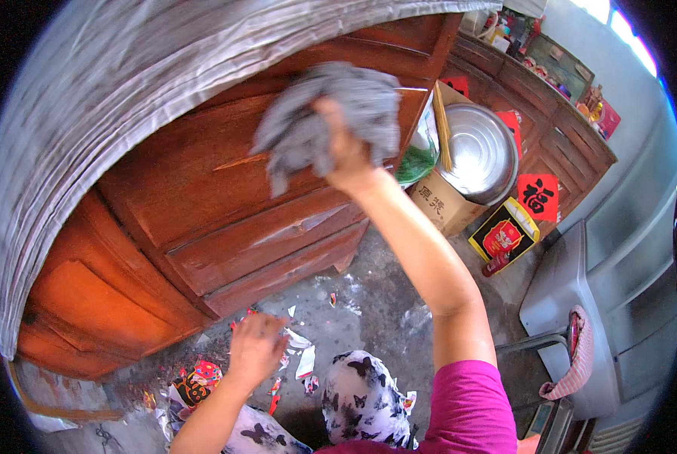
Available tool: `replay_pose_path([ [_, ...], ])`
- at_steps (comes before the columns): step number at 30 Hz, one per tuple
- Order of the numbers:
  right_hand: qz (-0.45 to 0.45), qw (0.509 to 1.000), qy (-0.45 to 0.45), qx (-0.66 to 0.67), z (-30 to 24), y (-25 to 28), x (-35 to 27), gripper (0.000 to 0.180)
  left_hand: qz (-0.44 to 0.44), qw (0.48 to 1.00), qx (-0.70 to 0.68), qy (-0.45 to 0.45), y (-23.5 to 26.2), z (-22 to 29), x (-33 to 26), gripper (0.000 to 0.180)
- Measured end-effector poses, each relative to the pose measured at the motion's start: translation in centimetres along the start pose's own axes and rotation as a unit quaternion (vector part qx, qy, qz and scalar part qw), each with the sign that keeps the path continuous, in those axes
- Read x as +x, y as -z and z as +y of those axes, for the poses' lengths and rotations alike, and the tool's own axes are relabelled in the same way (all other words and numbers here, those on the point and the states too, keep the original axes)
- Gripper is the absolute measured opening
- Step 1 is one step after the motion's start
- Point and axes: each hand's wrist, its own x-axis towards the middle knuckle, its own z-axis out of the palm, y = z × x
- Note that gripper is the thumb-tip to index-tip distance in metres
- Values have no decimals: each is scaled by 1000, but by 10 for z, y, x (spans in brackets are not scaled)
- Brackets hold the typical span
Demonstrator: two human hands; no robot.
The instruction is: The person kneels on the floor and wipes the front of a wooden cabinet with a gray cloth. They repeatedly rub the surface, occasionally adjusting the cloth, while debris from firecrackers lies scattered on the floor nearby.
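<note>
My right hand (pixel 344 151) holds a crumpled grey cloth (pixel 297 113) against the front of a reddish-brown wooden cabinet (pixel 194 174). Motion blurs both the hand and the cloth. Bare of any object, my left hand (pixel 256 344) hovers low over the floor in front of the cabinet, its fingers loosely apart and a little blurred. Torn red and white paper scraps (pixel 305 362) lie on the floor beyond it.
Pale, wrinkled fabric (pixel 126 83) drapes over the cabinet top. Farther right stand a cardboard box (pixel 440 203), a round metal basin (pixel 474 155), a short broom (pixel 442 129) and a black-and-yellow carton (pixel 502 236). A chair with a pink striped cover (pixel 573 363) is at the right.
</note>
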Motion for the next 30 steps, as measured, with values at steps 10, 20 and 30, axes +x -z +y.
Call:
replay_pose_path([
  [10, 277, 904, -310, -96, 105, 153, 10, 44, 356, 867, 335, -97, 115, -76, 95, 55],
  [20, 365, 924, -51, -97, 142, 108, 82, 34, 337, 833, 414, -141, 106, -92, 102, 67],
  [30, 334, 921, -179, -88, 126, 38, -129, 32, 333, 822, 430, -167, 105, -86, 111, 68],
])
